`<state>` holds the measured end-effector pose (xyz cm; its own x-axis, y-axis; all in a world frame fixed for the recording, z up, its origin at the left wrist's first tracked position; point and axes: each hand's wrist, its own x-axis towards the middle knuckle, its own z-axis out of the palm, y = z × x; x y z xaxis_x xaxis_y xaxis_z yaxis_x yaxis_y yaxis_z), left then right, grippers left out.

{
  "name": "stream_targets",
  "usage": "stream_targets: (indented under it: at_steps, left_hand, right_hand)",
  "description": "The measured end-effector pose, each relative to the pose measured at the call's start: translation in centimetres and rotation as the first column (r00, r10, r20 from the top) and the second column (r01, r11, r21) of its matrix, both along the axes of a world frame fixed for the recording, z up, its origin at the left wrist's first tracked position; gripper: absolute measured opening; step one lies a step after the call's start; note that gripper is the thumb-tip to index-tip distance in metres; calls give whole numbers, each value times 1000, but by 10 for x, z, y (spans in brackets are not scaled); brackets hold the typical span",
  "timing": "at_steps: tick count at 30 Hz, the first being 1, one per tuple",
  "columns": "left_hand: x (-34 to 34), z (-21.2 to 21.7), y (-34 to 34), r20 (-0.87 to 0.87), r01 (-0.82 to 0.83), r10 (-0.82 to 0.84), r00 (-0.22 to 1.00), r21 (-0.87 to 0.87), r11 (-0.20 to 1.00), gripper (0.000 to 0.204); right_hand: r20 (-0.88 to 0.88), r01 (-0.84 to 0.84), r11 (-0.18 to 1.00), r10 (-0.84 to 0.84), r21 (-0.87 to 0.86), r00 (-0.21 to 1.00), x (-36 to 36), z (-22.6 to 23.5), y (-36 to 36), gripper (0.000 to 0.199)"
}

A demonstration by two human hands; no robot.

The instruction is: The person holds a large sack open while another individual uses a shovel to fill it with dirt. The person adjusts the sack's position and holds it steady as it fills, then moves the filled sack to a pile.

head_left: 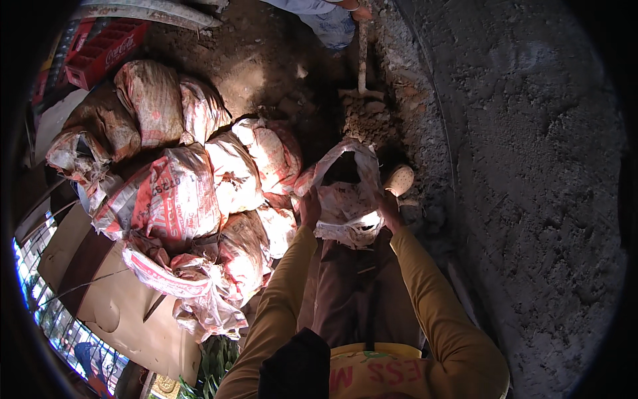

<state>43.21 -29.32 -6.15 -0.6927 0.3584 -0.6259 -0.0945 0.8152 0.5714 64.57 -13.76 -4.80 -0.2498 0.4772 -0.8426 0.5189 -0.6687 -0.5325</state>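
Note:
An empty-looking white plastic woven sack point(339, 199) is stretched between my two hands, its mouth spread wide and facing away from me. My left hand point(310, 209) is closed round the left side of its rim. On the opposite side, my right hand point(389, 210) grips the rim. Just beyond the mouth, a shovel point(363, 63) stands with its blade at a pile of loose brown soil point(372, 123). Another person's hand point(361, 13) is on its handle at the top. How much lies inside the sack is hard to see.
Several filled red-and-white sacks point(176, 196) are heaped on my left. Red crates point(106, 53) stand at the far left, near some pale poles point(153, 10). A rough grey cement wall or slab point(531, 186) runs along my right. A perforated shoe point(399, 179) is beside the sack.

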Motion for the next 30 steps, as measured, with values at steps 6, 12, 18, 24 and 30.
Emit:
stream_targets:
  at_steps: [6,12,18,24,30]
  left_hand:
    - [6,3,8,43,37,-34,998,-57,998,56]
    - [2,8,8,106,35,-28,994,-71,997,56]
    - [1,9,8,90,38,-34,995,-42,998,55]
    - [7,18,27,47,23,-25,999,54,998,55]
    - [1,20,24,11,38,-39,999,32,999,54]
  right_hand:
    - [-14,8,1000,-8,-2,1000,10,-3,5,30]
    - [-69,80,997,-79,6,995,3,6,3,36]
    - [-39,16,1000,-17,-14,999,4,6,5,50]
    - [-27,52,999,-51,11,998,20,-15,5,51]
    - [-40,53,998,-52,31,998,15,-18,2,49]
